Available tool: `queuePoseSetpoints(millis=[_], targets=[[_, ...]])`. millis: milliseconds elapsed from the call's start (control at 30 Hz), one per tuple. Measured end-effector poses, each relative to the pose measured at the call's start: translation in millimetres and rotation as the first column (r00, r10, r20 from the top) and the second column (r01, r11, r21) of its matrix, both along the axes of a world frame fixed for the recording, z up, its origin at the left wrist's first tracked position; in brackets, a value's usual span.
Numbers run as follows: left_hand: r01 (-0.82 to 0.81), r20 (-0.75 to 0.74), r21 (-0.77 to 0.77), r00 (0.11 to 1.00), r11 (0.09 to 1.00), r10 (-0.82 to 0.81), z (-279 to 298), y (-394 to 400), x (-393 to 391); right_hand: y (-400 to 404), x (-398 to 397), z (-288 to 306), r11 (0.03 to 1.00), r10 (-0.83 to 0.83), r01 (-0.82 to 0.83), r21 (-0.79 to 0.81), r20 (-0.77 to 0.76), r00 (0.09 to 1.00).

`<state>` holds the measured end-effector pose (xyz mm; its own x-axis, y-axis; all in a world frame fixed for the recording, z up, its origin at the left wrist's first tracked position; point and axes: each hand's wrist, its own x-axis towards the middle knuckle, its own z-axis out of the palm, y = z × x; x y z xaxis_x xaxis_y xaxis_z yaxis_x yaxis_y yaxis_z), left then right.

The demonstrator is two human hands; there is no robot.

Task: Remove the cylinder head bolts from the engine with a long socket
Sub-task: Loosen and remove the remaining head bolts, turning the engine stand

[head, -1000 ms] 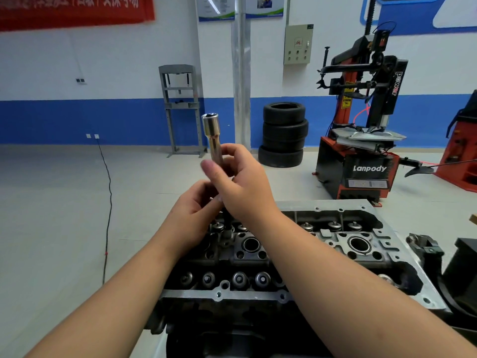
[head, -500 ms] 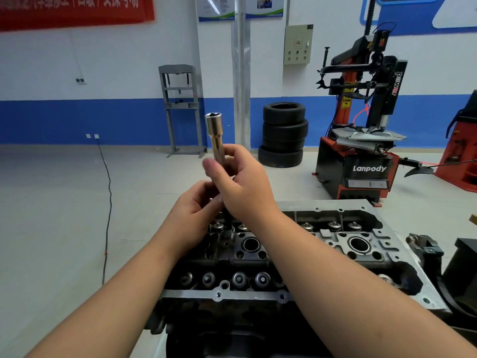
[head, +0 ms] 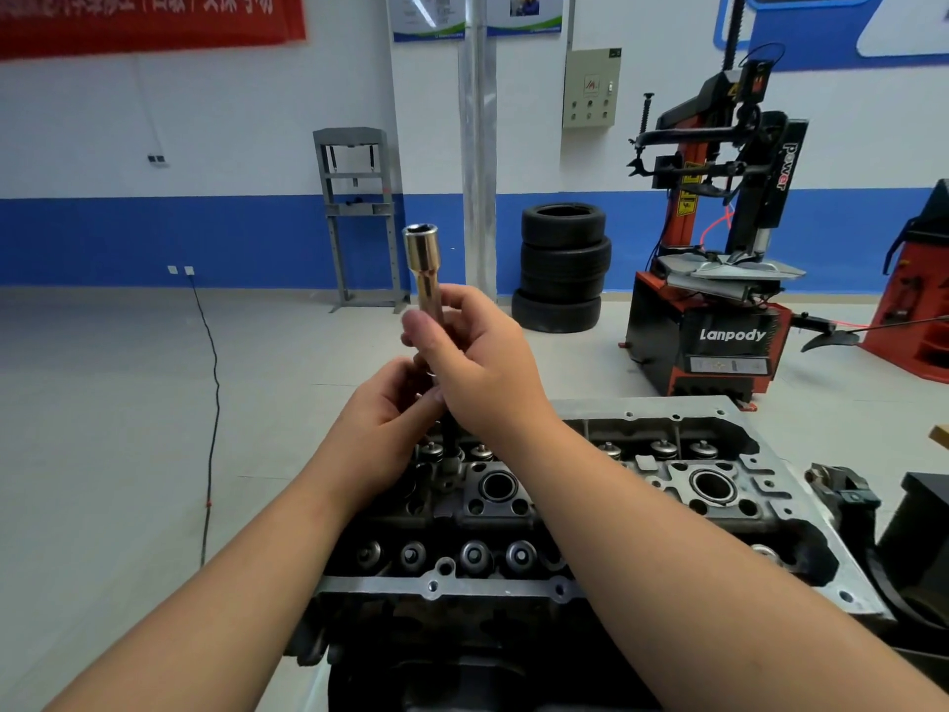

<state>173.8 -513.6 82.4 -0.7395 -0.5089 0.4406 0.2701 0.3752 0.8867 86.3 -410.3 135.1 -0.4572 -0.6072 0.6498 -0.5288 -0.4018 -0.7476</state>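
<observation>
Stacked tyres stand beside a tyre changer (red-and-black).

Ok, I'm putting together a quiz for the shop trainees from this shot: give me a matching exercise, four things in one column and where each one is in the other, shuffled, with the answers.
Things:
1. long socket
2. stack of tyres
3. black cable
4. cylinder head

Places:
A. trailing across the floor on the left
B. on the floor by the blue-striped wall, beside the silver pillar
C. low in front of the person, under both forearms
D. upright in the right hand, open end up, with the left hand just below

Pairs: 1-D, 2-B, 3-A, 4-C
</observation>
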Motion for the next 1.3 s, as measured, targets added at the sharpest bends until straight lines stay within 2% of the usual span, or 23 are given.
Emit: queuePoseSetpoints(millis=[167, 300, 500, 600, 800, 967, 1100, 1300], targets=[[-0.014, -0.016, 0.012, 1.0, 1.0, 0.014, 1.1, 2.2, 0.9, -1.7, 0.9, -2.0, 0.995, -0.089, 0.086, -0.057, -0.055, 0.995], [0.04, 0.02, 0.001, 0.999, 0.999, -0.04, 3.1, 7.1, 1.9, -1.6, -1.5, -1.5, 0.997, -0.072, 0.071, -0.043, -0.038, 0.997], [-0.012, -0.027, -0.006, 1.0, 1.0, 0.012, 2.6, 4.8, 1.5, -1.3, 0.0, -1.8, 0.999, -0.027, 0.026, -0.024, -0.038, 0.999], [-0.036, -0.05, 0.012, 0.998, 0.999, 0.036, 3.8, 6.4, 2.3, -1.8, -0.4, -2.7, 0.996, -0.07, 0.067, -0.057, -0.051, 0.996], [0.022, 0.041, -0.023, 0.999, 0.999, -0.021, 2.7, 5.7, 2.5, -2.4, -1.4, -1.9, 0.996, -0.083, 0.082, -0.031, -0.045, 0.996], [-0.024, 0.006, -0.025, 1.0, 0.999, 0.024, 4.0, 4.4, 2.3, -1.4, 0.4, -1.6, 0.999, -0.029, 0.028, -0.019, -0.021, 0.999], [-0.032, -0.011, -0.017, 0.999, 0.999, 0.032, 4.9, 6.4, 2.7, -1.8, 1.6, -3.6, 0.99, -0.119, 0.11, -0.088, -0.104, 0.987], [0.022, 0.039, -0.043, 0.999, 0.999, -0.02, 3.6, 7.1, 3.2, -2.9, -0.8, -4.0, 0.994, -0.098, 0.095, -0.061, -0.055, 0.994]])
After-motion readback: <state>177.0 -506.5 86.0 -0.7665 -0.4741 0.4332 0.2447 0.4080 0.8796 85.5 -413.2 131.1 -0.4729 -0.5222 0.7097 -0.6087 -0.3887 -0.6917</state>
